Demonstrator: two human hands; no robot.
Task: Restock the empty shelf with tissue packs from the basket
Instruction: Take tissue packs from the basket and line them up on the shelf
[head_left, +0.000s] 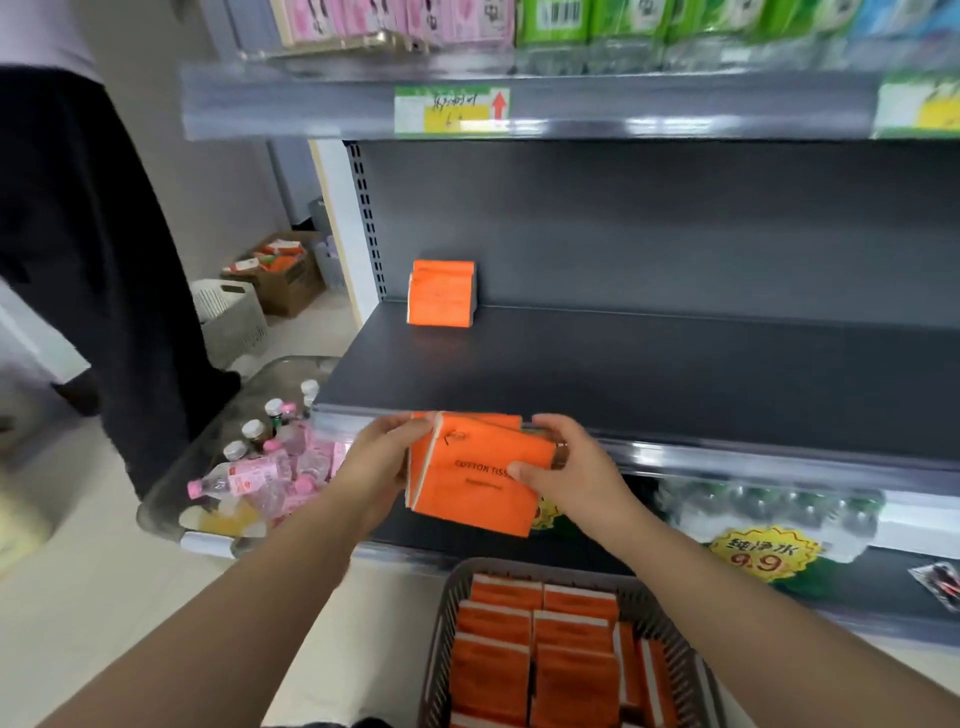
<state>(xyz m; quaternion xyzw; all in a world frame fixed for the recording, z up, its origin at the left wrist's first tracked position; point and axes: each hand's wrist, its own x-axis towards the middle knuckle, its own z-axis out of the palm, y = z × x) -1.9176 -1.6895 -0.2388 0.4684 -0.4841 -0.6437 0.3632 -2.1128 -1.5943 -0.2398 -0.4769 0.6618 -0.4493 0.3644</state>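
An orange tissue pack (475, 475) is held between both hands just in front of the dark shelf's front edge (675, 447). My left hand (382, 457) grips its left side and my right hand (566, 465) grips its right side, thumb on the front face. One orange pack (441, 293) stands upright at the back left of the grey shelf (649, 369). Below, a grey basket (447, 613) holds several orange packs (535, 649) in rows.
A clear bin (171, 493) of pink-capped bottles sits left of the shelf. A person in dark clothing (104, 260) stands at the left. The shelf above carries pink and green packs (519, 21). A cardboard box (280, 270) and a white crate (228, 317) lie on the floor behind.
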